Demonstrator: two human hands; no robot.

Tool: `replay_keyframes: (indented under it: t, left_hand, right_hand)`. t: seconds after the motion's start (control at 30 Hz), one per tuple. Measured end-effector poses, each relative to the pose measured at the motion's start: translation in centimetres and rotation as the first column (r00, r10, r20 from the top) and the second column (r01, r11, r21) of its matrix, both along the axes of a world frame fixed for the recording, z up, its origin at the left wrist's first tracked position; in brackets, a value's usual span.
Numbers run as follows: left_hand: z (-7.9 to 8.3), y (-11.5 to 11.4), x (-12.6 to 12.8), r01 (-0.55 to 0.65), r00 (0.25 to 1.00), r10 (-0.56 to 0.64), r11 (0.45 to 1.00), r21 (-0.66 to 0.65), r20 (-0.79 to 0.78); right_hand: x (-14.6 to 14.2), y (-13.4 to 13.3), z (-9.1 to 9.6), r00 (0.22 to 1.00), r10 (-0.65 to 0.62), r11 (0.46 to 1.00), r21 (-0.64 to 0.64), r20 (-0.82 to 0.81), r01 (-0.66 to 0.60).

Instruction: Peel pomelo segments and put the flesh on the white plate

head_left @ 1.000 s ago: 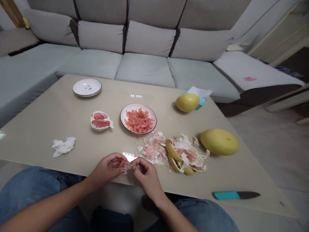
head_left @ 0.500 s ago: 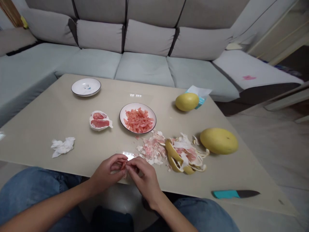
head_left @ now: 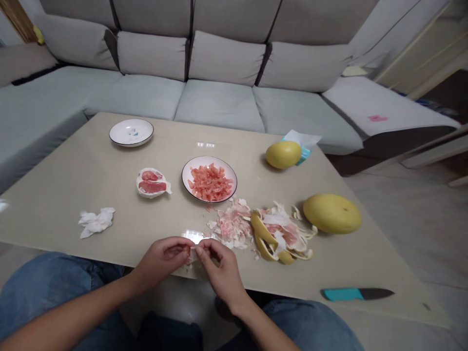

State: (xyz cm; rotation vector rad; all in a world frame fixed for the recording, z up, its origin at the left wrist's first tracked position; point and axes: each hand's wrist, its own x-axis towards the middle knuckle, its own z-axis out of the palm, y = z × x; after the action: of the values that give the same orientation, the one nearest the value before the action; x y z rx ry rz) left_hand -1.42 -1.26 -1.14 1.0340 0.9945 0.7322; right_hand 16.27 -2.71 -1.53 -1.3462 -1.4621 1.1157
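Note:
Close to the table's near edge, my left hand (head_left: 163,257) and my right hand (head_left: 221,270) meet fingertip to fingertip. Between them is a small piece of pomelo segment (head_left: 192,254) with pale membrane, partly covered by the fingers. Both hands are closed in a pinch on it. Beyond them a white plate (head_left: 185,184) with a dark rim holds a heap of pink pomelo flesh (head_left: 211,183). Just right of my right hand lie torn membrane scraps (head_left: 232,224) and a pile of yellow peel (head_left: 265,234). A peeled pomelo chunk (head_left: 152,184) rests left of the plate.
Two whole pomelos, one farther back (head_left: 283,155) and one nearer (head_left: 331,213), sit at the right, with a tissue pack (head_left: 306,141) behind. A turquoise-handled knife (head_left: 358,294) lies near the front right edge. A second plate (head_left: 122,136) and a crumpled tissue (head_left: 97,223) are at left.
My fingertips have drawn slightly apart, and pale membrane now shows stretched between them. My right hand has shifted a little to the right. The things on the table have stayed put.

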Motion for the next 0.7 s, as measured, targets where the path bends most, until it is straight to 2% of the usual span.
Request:
replay_keyframes:
  t: [0.1,0.2,0.37,0.5,0.7]
  left_hand:
    - [0.3,0.3,-0.1,-0.034,0.999,0.036,0.999,-0.042,0.04]
    - [0.8,0.7,-0.1,-0.057,0.997,0.06,0.996,-0.067,0.046]
    - [0.6,0.7,0.0,-0.096,0.99,0.108,0.987,-0.125,0.09]
    - [-0.1,0.7,0.1,-0.025,0.983,0.055,0.985,-0.17,0.177]
    - [-0.5,0.9,0.3,-0.067,0.982,0.085,0.992,-0.11,0.167]
  right_hand:
    - [0.2,0.3,-0.1,0.994,-0.023,0.994,-0.105,-0.107,0.012]
    - [0.3,0.4,-0.2,0.984,-0.034,0.987,-0.158,-0.176,0.006]
    - [0.0,0.4,-0.2,0.975,-0.001,0.989,-0.142,-0.222,-0.031]
    - [-0.2,0.3,0.0,0.967,0.052,0.987,-0.137,-0.25,-0.089]
    - [-0.1,0.4,-0.1,0.973,0.032,0.987,-0.145,-0.23,-0.067]
